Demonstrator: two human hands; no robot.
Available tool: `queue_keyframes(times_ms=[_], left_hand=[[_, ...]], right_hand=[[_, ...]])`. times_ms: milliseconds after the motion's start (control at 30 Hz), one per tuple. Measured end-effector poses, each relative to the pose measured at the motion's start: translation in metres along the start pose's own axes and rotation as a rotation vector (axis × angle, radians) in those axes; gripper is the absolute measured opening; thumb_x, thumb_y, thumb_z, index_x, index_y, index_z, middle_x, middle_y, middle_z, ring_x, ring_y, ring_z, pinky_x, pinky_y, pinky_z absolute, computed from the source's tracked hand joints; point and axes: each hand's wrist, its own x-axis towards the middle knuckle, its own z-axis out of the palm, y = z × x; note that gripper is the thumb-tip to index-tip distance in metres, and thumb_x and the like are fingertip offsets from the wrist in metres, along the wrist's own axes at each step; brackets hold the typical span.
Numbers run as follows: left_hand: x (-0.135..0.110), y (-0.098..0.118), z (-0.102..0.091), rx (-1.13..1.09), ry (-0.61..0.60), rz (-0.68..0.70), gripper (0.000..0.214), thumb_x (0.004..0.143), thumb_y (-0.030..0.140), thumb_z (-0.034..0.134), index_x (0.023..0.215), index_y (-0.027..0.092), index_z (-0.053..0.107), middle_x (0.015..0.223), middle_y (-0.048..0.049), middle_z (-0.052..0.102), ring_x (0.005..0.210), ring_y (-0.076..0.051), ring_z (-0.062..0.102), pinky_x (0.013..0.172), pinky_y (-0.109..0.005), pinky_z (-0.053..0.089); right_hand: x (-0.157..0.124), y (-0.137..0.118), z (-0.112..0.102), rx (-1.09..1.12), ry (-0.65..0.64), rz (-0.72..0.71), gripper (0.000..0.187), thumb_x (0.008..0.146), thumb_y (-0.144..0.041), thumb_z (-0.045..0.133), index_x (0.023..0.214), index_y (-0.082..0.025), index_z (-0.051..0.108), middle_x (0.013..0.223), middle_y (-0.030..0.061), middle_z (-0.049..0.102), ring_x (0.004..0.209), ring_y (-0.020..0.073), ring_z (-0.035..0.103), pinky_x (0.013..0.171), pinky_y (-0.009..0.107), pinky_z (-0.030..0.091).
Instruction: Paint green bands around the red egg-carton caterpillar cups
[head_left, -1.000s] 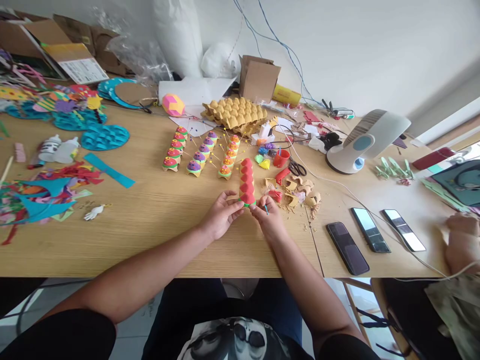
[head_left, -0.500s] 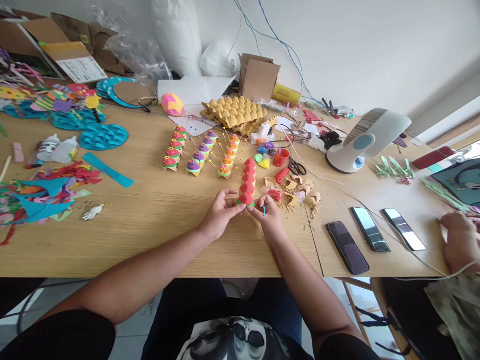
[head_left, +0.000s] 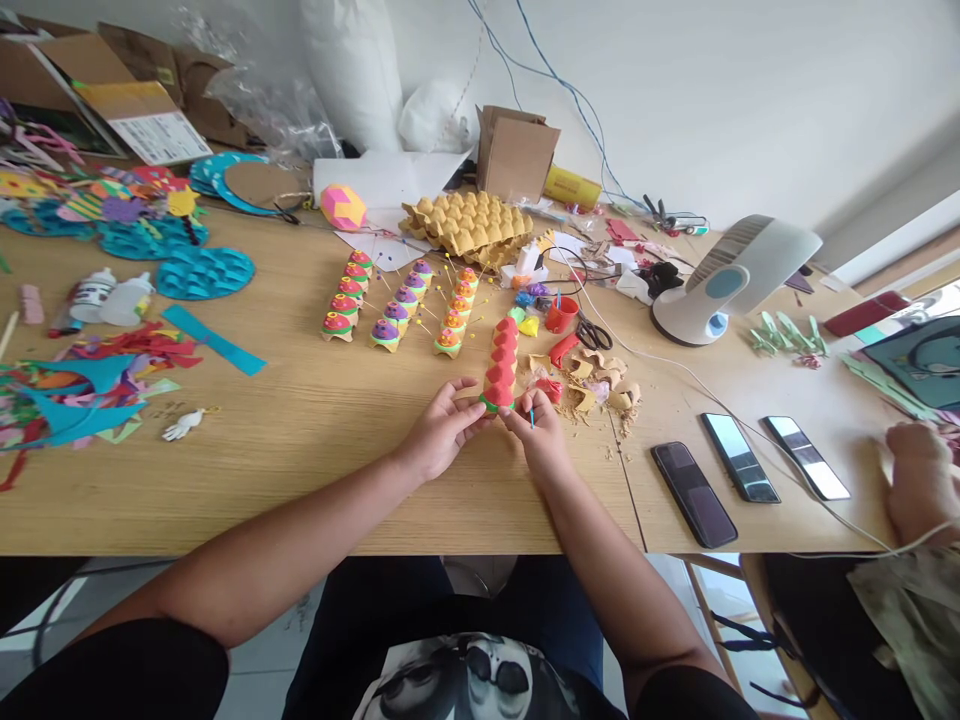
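Note:
A strip of egg carton [head_left: 501, 362] with red-covered bumps and a green band at its near end stands before me, between my hands. My left hand [head_left: 442, 430] grips the left side of that near end with thumb and fingers. On the opposite side, my right hand [head_left: 544, 432] pinches the strip with its thumb, while a thin blue stick [head_left: 532, 416] pokes out from its curled fingers. Beyond lie three decorated carton strips: a red one [head_left: 348, 294], a purple one [head_left: 403, 303] and an orange one [head_left: 456, 311], with pins stuck in at their far ends.
Carton scraps [head_left: 600, 380], a red cup [head_left: 561, 316] and black-handled scissors [head_left: 595, 335] are right of the strip. Yellow egg trays [head_left: 469, 222] lie behind. Several phones [head_left: 694, 495] and a fan [head_left: 727, 285] stand rightward; another person's hand [head_left: 921, 470] rests at the edge.
The near end of the red strip has shifted slightly right and away from me, so the strip leans differently. Both hands keep their hold with small thumb movements.

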Motion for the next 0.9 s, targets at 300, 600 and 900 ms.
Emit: queue_keyframes(times_ms=[300,600,900], left_hand=[[-0.001,0.002,0.001,-0.055,-0.019,-0.05,0.05,0.078,0.0,0.078,0.117,0.022,0.057,0.092,-0.0002,0.079,0.087,-0.013,0.079,0.079,-0.019,0.06],[0.001,0.002,-0.001,-0.056,0.014,-0.078,0.047,0.077,-0.001,0.078,0.112,0.022,0.058,0.093,0.0001,0.078,0.087,-0.013,0.079,0.076,-0.018,0.061],[0.002,0.002,-0.002,-0.056,0.015,-0.081,0.046,0.077,0.0,0.079,0.113,0.021,0.059,0.093,-0.0024,0.08,0.087,-0.014,0.079,0.078,-0.019,0.061]], right_hand=[[0.003,0.003,-0.005,0.01,0.024,0.026,0.05,0.076,-0.058,0.084,0.078,-0.025,0.046,0.072,-0.0061,0.055,0.067,0.0117,0.054,0.068,0.027,0.044],[0.005,-0.01,-0.013,0.079,0.172,-0.183,0.029,0.09,-0.057,0.067,0.09,-0.028,0.063,0.063,-0.005,0.042,0.057,0.0137,0.039,0.056,0.03,0.034],[-0.005,-0.016,-0.012,-0.063,-0.16,-0.069,0.029,0.083,-0.05,0.079,0.091,-0.026,0.064,0.059,-0.0048,0.06,0.054,0.013,0.051,0.057,0.028,0.036]])
